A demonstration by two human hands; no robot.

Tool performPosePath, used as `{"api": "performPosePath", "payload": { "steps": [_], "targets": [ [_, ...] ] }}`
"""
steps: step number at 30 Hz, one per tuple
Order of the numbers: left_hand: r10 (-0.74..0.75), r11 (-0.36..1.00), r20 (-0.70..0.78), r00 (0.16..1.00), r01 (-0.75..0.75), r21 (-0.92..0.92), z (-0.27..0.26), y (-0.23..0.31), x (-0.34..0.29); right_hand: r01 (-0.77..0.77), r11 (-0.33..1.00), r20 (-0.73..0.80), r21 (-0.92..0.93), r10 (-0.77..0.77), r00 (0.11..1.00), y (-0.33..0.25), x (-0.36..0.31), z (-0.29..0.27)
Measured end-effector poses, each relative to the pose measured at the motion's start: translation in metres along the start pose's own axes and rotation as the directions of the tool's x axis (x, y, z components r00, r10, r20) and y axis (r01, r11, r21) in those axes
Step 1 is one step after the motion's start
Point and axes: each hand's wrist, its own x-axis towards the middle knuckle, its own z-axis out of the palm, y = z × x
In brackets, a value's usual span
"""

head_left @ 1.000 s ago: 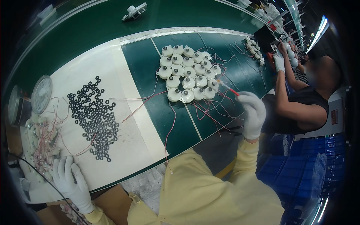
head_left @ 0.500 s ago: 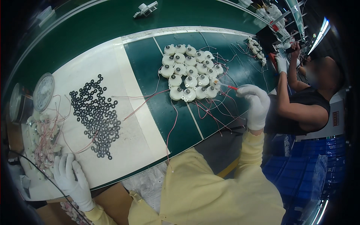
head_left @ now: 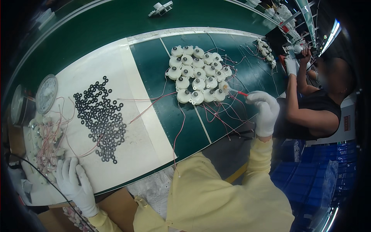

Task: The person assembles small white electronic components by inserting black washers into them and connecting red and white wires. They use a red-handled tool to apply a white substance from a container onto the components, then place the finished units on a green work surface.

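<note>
In the head view, the right hand (head_left: 266,112), in a white fabric glove, pinches a slim brush with a red handle (head_left: 242,93) between thumb and fingers. The brush points left, its pale tip at a white round motor on the lower right edge of a close cluster of white round motors with dark central shafts (head_left: 198,83); whether the tip touches cannot be told. The cluster sits on the green part of the bench (head_left: 152,58), with thin pink and white wires (head_left: 181,129) trailing outward.

The left hand (head_left: 77,185), also white-gloved, lies at the near left edge of the bench, fingers extended and loosely spread, with no object visible in it. Just beyond its fingertips is a heap of white parts with tangled pink wires (head_left: 50,143); a clear round plastic container (head_left: 46,94) stands behind the heap. Many small black rings (head_left: 104,133) lie on a white sheet (head_left: 96,65), between this heap and the cluster.

At far right, a co-worker in a black sleeveless top (head_left: 317,114) works near blue plastic crates (head_left: 297,185).
</note>
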Motion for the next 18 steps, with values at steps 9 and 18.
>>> {"api": "performPosePath", "payload": {
  "steps": [9, 18],
  "targets": [
    [-0.007, 1.000, 0.010, 1.000, 0.007, 0.017, 0.000, -0.001, 0.000, -0.014, 0.998, -0.081, 0.064, 0.020, 0.997, 0.004, -0.014, 0.000],
    [-0.001, 1.000, 0.003, 1.000, 0.001, 0.014, 0.001, -0.002, -0.001, 0.041, 0.997, -0.092, 0.071, -0.034, 0.995, -0.004, -0.008, 0.002]
  ]
}}
